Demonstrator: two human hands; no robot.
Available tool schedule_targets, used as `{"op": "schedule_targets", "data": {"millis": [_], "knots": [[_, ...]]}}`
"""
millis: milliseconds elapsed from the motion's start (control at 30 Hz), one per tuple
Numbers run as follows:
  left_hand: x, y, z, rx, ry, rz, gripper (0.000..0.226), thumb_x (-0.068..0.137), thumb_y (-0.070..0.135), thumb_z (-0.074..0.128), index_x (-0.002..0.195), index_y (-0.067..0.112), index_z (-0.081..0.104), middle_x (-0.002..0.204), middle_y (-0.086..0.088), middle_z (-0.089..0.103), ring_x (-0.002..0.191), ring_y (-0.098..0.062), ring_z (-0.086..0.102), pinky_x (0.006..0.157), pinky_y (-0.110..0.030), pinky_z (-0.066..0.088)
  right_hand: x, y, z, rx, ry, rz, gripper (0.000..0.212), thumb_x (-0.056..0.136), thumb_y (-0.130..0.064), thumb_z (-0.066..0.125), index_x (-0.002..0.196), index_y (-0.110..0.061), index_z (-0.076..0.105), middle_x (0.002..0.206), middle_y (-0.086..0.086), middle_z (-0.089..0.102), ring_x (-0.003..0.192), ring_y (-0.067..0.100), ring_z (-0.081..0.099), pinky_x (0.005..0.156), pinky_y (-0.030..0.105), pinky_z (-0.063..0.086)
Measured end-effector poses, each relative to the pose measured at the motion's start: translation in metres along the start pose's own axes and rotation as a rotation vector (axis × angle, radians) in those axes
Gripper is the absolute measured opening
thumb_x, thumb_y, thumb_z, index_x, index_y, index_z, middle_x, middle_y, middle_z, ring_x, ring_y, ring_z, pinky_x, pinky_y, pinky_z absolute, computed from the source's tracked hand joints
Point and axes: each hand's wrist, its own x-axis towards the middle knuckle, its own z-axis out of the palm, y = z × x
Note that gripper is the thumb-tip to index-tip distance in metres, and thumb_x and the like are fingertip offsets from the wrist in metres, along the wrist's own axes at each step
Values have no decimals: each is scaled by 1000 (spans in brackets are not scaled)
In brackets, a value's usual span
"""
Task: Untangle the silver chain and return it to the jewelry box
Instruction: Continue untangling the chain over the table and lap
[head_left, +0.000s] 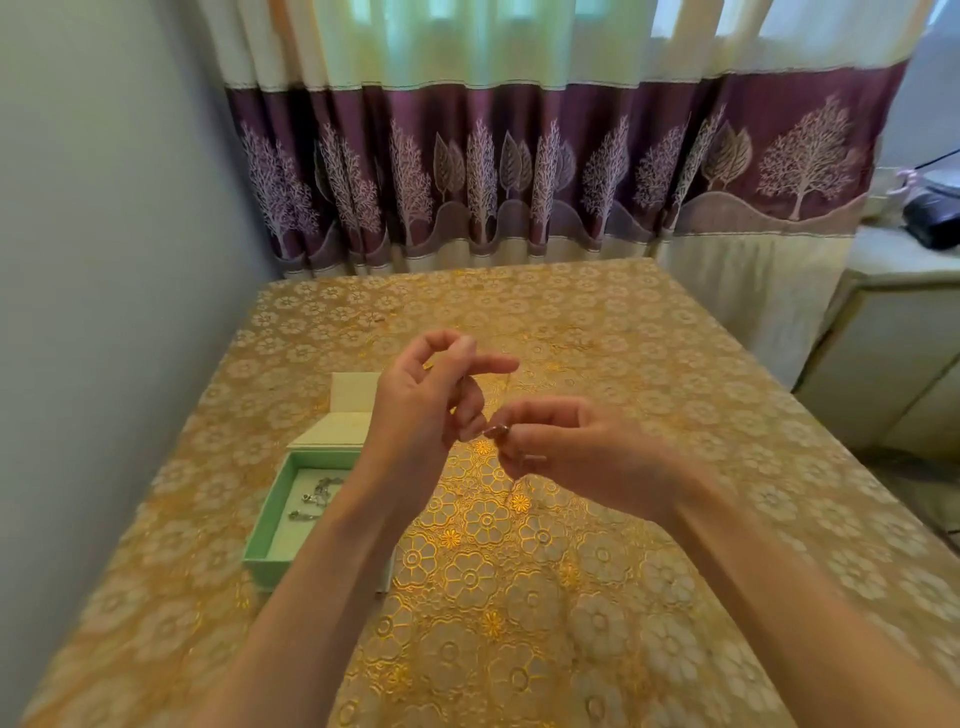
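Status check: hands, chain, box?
Left hand and right hand both pinch the silver chain, raised over the table. Jewelry box open, left forearm across it.

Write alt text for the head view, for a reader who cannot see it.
Two bare hands work a thin silver chain above a table with a gold floral cloth: the right hand pinches it, the left hand has fingers curled near it. An open green jewelry box holding silver pieces sits to the left, before a purple tree-patterned curtain.

Person: two bare forearms, no sleeves in view. Left hand (415, 400) and right hand (566, 447): no watch or bracelet visible; nails short.
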Motion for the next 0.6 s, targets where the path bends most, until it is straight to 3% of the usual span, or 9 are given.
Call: {"op": "schedule_targets", "data": {"millis": [133,233,400,600], "knots": [[-29,33,-7,82,-68,22,10,94,14,46,84,12,44,89,-10,71,45,-11,33,40,-19,33,-12,-13,35,49,-15,0,14,84,-3,54,91,-8,66,75,4,59,71,16,59,78,33,52],[-47,54,-11,134,-79,66,10,94,14,46,84,12,44,89,-8,71,45,-10,32,40,-19,33,-20,-23,58,-10,33,-9,17,90,1,48,92,-6,63,72,3,60,69,15,59,70,28,54],[-73,84,-18,183,-71,140,11,93,15,46,82,13,46,93,-9,71,43,-9,30,40,-19,29,-33,-36,86,-77,81,-45,16,92,-5,46,97,-4,61,69,0,61,66,12,57,60,23,48],[-96,103,-20,265,-98,167,11,93,15,47,82,13,48,95,-12,70,40,-7,25,38,-22,20,-41,-46,112,-110,44,-36,22,85,-14,54,104,-5,59,80,0,58,66,7,51,61,21,39]]}}
